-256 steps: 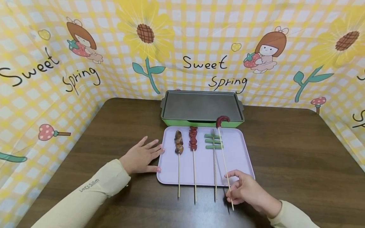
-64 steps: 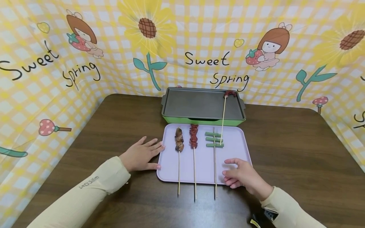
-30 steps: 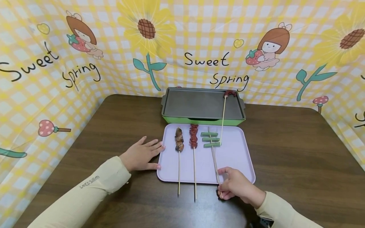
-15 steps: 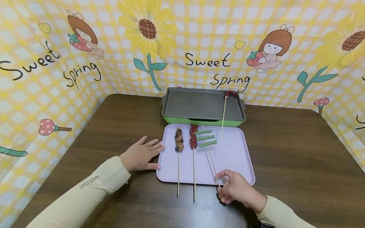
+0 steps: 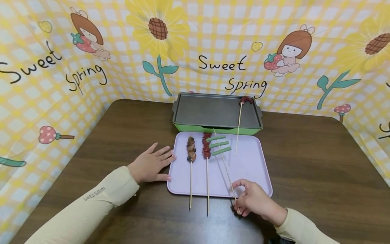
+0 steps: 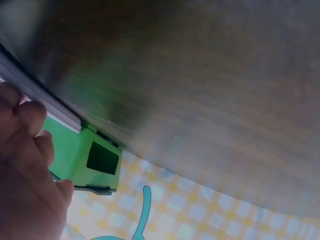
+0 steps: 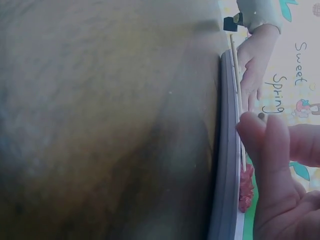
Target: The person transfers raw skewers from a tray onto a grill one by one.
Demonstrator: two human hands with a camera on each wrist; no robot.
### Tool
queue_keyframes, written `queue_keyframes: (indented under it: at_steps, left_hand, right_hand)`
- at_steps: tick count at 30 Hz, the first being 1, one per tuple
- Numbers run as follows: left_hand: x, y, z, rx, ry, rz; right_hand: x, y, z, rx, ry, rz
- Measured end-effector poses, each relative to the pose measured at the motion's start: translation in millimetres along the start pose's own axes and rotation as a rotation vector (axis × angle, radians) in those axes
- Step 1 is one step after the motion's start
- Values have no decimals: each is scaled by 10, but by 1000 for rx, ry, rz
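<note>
In the head view my right hand (image 5: 257,203) pinches the lower end of a skewer of green bean-like pieces (image 5: 220,143). That skewer slants up and left, with its green pieces overlapping a red meat skewer (image 5: 206,149) and its tip at the tray's far rim. My left hand (image 5: 150,164) lies with spread fingers against the left edge of a lilac tray (image 5: 251,166). A brown chunk skewer (image 5: 191,149) also lies on the tray. On the flat grill (image 5: 210,112) rests a curved dark red skewered piece (image 5: 246,100), its stick reaching out over the tray.
The grill has a green body (image 6: 95,155) and stands directly behind the tray on a brown wooden table (image 5: 320,169). A yellow checked cloth (image 5: 219,30) encloses the back and sides. Two skewer sticks stick out past the tray's front edge.
The curved red skewer went from my right hand onto the grill. My right hand then took the green skewer and raised it, its tip swinging left over the red one. The left hand stayed.
</note>
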State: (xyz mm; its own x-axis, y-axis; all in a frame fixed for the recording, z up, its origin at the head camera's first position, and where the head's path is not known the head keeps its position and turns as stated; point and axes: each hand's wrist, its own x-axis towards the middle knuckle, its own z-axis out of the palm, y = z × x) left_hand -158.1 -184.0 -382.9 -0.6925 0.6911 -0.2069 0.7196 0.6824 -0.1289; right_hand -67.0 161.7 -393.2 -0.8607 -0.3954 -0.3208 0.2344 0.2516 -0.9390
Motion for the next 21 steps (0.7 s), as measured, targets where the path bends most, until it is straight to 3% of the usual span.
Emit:
queue_keyframes:
  at_steps: [13,21]
  left_hand:
    - [-6,0,11,29,45,22]
    - [2,2,1,25,34,18]
  right_hand:
    - [22,-82,-16,1,9,-15]
    - [58,-149,-9,30,41,-28]
